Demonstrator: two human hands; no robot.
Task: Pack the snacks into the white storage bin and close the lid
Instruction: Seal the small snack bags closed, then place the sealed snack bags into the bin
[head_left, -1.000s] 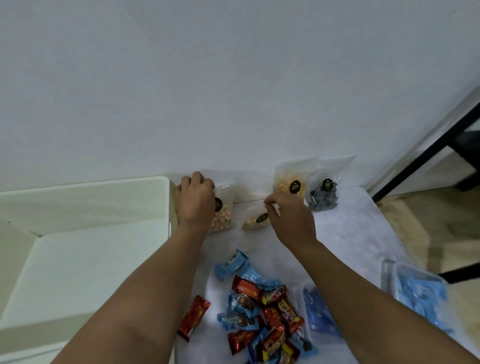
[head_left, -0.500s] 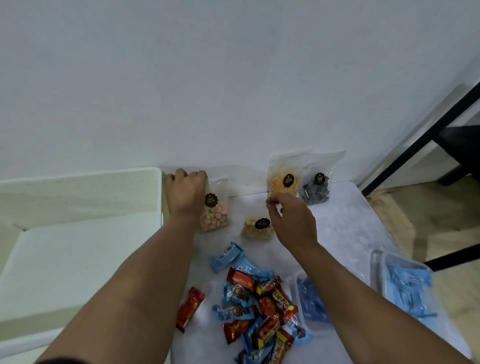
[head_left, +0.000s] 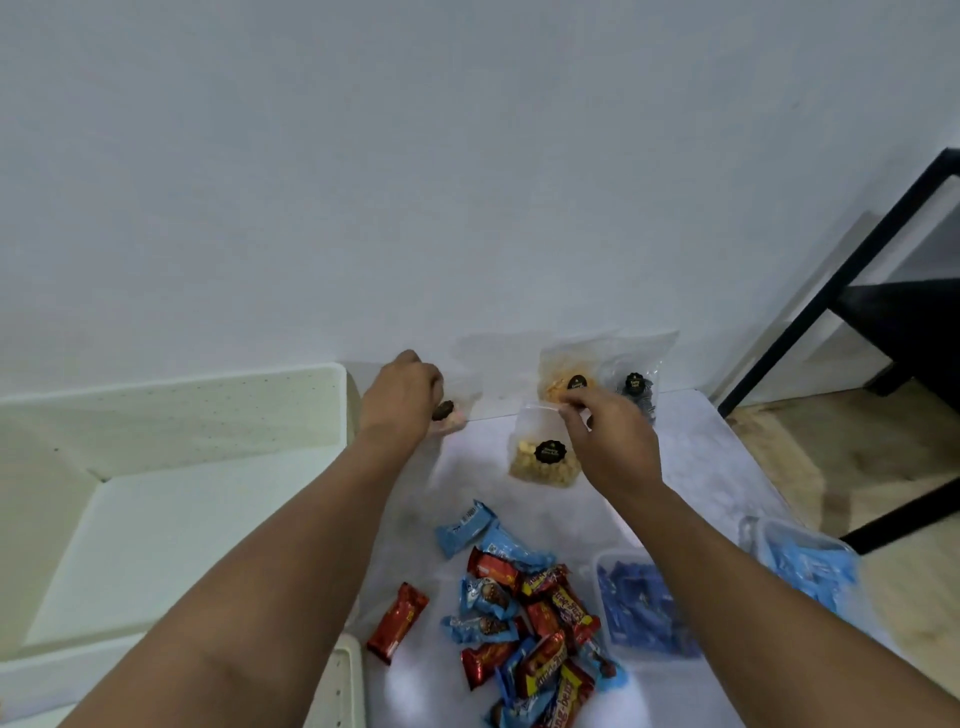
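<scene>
Fingers (head_left: 574, 400) of right hand (head_left: 613, 447) pinching peanut pouch (head_left: 543, 454), now lifted; left hand (head_left: 400, 400) gripping pink-candy pouch (head_left: 449, 418) beside white storage bin (head_left: 171, 415), bin holding nothing visible.

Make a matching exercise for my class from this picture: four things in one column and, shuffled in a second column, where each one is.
Things
1. bag of pale yellow snacks
2. bag of pink snacks
3. lone red bar
4. bag of dark snacks

Places
A. leaning on the wall, far right of the bags
B. pinched at its top edge by the right hand
C. flat on the table beside the white storage bin
D. gripped by the left hand

Pairs: 1-B, 2-D, 3-C, 4-A
</scene>
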